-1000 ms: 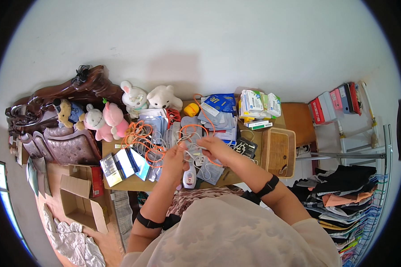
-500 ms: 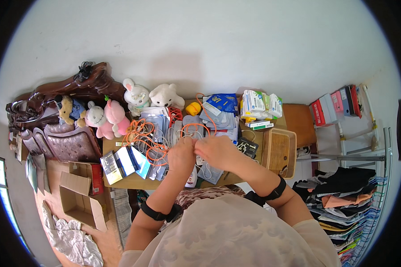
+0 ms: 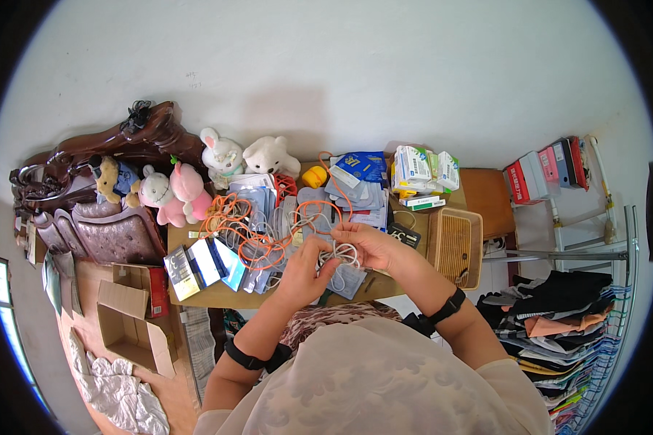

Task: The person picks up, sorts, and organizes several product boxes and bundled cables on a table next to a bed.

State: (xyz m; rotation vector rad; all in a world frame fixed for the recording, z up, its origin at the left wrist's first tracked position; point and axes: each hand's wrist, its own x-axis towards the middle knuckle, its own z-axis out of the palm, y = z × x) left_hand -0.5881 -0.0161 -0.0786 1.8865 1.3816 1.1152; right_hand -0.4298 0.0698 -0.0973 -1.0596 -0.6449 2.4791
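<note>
A bunch of loosely looped white cable (image 3: 346, 254) is held between my two hands above the table's front part. My left hand (image 3: 303, 270) has its fingers closed on the left side of the loops. From the right, my right hand (image 3: 370, 245) pinches the same cable, thumb and fingers together. Long orange cable (image 3: 263, 262) lies tangled with grey cable to the left of my hands, and an orange loop rises behind them. Flat grey plastic packets (image 3: 347, 284) lie under and around the hands.
Beyond the hands are a blue packet (image 3: 366, 165), a yellow roundish object (image 3: 315, 176) and white-green packs (image 3: 415, 168). A wicker basket (image 3: 474, 250) stands at the right, boxes (image 3: 182, 274) at the left. Plush toys (image 3: 270, 155) line the back left; an open carton (image 3: 127, 326) sits further left.
My hands, close together before, have moved apart and slightly toward me. The looped white cable now shows between them, where the hands hid it earlier.
</note>
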